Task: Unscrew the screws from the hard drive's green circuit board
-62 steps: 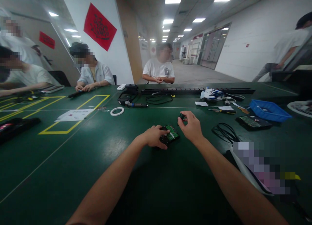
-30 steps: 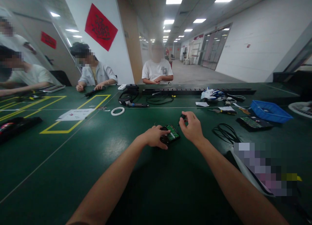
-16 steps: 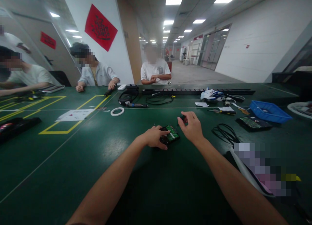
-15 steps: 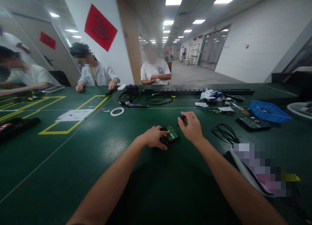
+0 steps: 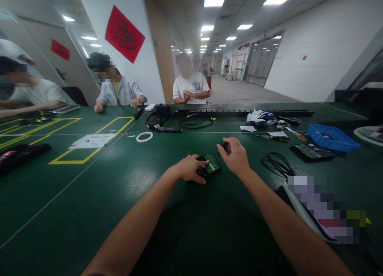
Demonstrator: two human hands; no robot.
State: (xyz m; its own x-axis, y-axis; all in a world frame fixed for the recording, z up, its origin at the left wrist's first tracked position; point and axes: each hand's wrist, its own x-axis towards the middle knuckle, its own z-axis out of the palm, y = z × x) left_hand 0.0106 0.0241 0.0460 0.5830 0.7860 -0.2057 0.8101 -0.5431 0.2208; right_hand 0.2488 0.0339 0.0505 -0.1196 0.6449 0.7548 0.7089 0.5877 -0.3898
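Beyond the left hand (image 5: 190, 169), a black object (image 5: 138, 111) beside a co-worker's hand (image 5: 137, 101) has moved nearer the black headset (image 5: 155, 119) over the last 2 seconds, while the wearer's own hands stay almost in place. Well to the right of the grip sits a blue tray (image 5: 344, 146); its contents are too small to tell. The left hand lies palm down with its thumb and fingers parted around a green circuit board (image 5: 213, 164) on the table, gripping it and covering its left part. Just right of the board, the right hand (image 5: 235, 155) is raised, pinching a small dark tool (image 5: 223, 143) that the fingers mostly hide. Right of this hand lie a coiled cable (image 5: 277, 164), a second board (image 5: 311, 151) and a yellow-and-black hand tool (image 5: 279, 138); left of the grip, a white ring (image 5: 145, 140) and papers (image 5: 92, 141).
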